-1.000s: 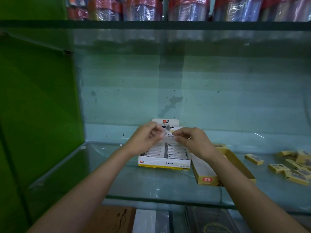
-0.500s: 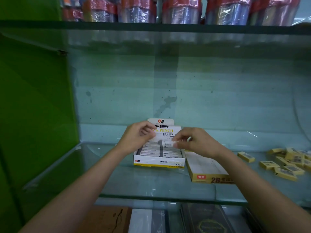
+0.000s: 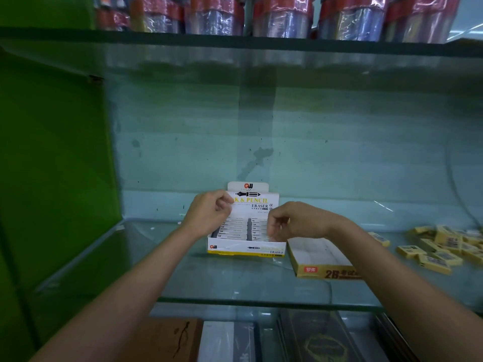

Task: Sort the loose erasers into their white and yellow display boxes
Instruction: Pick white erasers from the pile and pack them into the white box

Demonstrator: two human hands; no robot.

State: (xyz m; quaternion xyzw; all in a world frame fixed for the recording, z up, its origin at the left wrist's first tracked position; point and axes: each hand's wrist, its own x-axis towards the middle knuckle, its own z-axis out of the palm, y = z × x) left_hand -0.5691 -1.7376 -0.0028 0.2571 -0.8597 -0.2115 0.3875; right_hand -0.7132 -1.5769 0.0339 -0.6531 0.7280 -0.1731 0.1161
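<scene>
Lowered now into the white display box, the right hand pinches something blurred, the left hand curls empty beside it; I'd seat it flush in its row.

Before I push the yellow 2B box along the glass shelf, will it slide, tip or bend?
The yellow 2B box looks empty, so probably light. It is low and flat, so it should slide on the glass shelf, not tip. Its thin card walls may bend.

White display box, yellow lettering; yellow box, red label; yellow erasers; green side panel.
</scene>
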